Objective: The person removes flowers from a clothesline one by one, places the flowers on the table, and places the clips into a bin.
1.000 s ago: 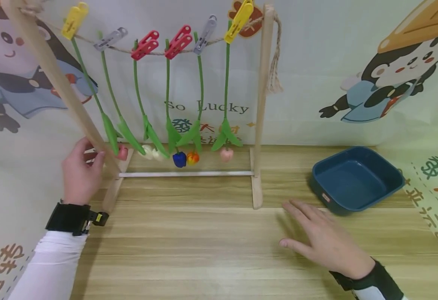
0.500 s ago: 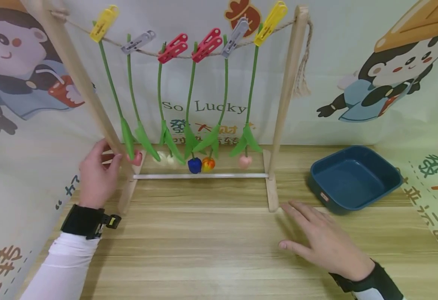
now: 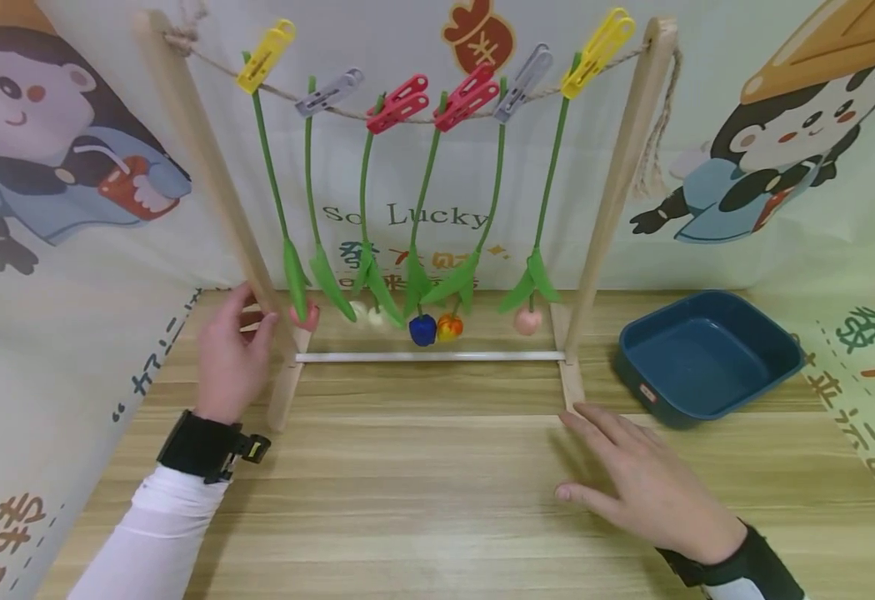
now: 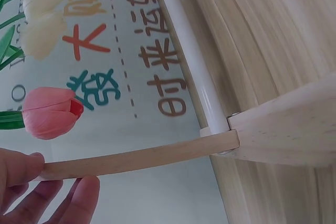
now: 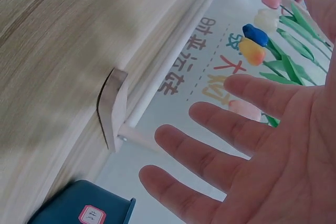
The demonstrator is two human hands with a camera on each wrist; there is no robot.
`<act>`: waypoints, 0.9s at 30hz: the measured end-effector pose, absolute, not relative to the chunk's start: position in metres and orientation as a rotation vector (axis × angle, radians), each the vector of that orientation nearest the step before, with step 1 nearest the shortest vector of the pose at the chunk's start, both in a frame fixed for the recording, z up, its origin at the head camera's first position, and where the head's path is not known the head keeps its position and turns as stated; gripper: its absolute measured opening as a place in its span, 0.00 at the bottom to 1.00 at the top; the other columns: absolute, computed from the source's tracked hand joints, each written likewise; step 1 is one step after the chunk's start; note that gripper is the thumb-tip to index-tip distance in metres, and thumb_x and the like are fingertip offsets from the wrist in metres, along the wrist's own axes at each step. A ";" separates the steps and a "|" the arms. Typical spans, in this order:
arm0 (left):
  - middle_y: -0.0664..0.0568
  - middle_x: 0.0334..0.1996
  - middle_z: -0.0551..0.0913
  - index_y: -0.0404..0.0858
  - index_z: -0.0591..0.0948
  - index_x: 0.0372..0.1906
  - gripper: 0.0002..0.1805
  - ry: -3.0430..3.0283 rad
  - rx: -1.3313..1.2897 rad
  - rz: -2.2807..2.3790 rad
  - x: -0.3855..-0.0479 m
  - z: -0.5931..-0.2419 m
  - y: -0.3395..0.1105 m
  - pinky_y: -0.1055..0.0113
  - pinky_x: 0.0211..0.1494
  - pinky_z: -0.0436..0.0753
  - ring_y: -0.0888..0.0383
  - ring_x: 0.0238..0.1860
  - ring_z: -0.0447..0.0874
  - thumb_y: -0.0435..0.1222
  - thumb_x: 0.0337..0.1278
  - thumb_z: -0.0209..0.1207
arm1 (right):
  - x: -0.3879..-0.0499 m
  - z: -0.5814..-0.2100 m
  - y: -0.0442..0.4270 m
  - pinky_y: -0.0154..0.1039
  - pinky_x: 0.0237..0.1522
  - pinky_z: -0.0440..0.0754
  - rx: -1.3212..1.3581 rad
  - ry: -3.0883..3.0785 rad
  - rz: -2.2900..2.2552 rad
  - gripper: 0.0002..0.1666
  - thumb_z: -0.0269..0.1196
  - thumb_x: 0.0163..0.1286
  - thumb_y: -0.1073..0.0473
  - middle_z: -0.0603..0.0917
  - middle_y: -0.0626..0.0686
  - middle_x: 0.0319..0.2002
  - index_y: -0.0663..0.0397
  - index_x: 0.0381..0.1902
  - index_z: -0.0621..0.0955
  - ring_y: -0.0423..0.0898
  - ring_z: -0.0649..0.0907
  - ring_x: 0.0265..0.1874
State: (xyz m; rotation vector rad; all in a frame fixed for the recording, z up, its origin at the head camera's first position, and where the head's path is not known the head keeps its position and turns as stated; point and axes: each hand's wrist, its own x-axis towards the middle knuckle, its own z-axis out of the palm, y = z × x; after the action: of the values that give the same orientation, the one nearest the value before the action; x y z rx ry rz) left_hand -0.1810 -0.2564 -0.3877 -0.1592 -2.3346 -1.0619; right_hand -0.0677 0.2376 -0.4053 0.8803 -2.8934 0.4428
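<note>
The left hand (image 3: pixel 233 358) grips the left post (image 3: pixel 216 183) of a wooden rack low down, thumb and fingers on either side of the post (image 4: pixel 142 158) in the left wrist view. The right hand (image 3: pixel 651 475) has its fingers spread beside the rack's right foot (image 3: pixel 571 385); whether they touch cannot be told. Several artificial tulips hang head down from a rope, held by yellow, grey and red clips. Among the blooms are a red-pink one (image 3: pixel 306 317), a blue one (image 3: pixel 422 330), an orange one (image 3: pixel 449 327) and a pale pink one (image 3: pixel 527 322).
A blue basin (image 3: pixel 707 358) stands on the wooden table (image 3: pixel 407 500) right of the rack. A white bar (image 3: pixel 430 357) joins the rack's feet. Behind is a printed cloth (image 3: pixel 422 183) with cartoon figures.
The rack, with its hanging tulips, has shifted to the right along with the left hand. Its right foot is now beside the right fingertips. The right hand has hardly moved.
</note>
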 end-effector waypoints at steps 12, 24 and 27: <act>0.33 0.61 0.82 0.32 0.76 0.70 0.26 -2.313 -0.242 -1.097 -0.179 -0.388 -0.233 0.78 0.46 0.85 0.36 0.49 0.89 0.20 0.68 0.63 | -0.066 -0.405 0.238 0.67 0.64 0.77 0.894 -2.889 0.448 0.50 0.65 0.71 0.28 0.74 0.63 0.73 0.53 0.79 0.71 0.64 0.77 0.68; 0.34 0.62 0.82 0.31 0.76 0.70 0.27 -2.321 -0.247 -1.117 -0.179 -0.387 -0.223 0.59 0.48 0.90 0.38 0.50 0.89 0.20 0.68 0.63 | -0.064 -0.403 0.234 0.68 0.63 0.78 0.919 -2.887 0.432 0.50 0.64 0.71 0.27 0.73 0.63 0.74 0.50 0.79 0.70 0.64 0.77 0.69; 0.34 0.62 0.82 0.32 0.75 0.71 0.27 -2.328 -0.242 -1.116 -0.180 -0.387 -0.223 0.59 0.48 0.90 0.39 0.51 0.89 0.21 0.69 0.63 | -0.064 -0.402 0.232 0.68 0.63 0.78 0.926 -2.879 0.432 0.50 0.65 0.71 0.27 0.73 0.63 0.74 0.50 0.79 0.70 0.65 0.77 0.69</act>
State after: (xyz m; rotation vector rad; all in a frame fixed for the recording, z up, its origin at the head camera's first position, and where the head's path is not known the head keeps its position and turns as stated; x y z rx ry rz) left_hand -0.1801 -0.2229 -0.3871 -0.2420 -2.3277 -1.1158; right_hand -0.0644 0.2325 -0.4022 0.9262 -2.8790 0.4317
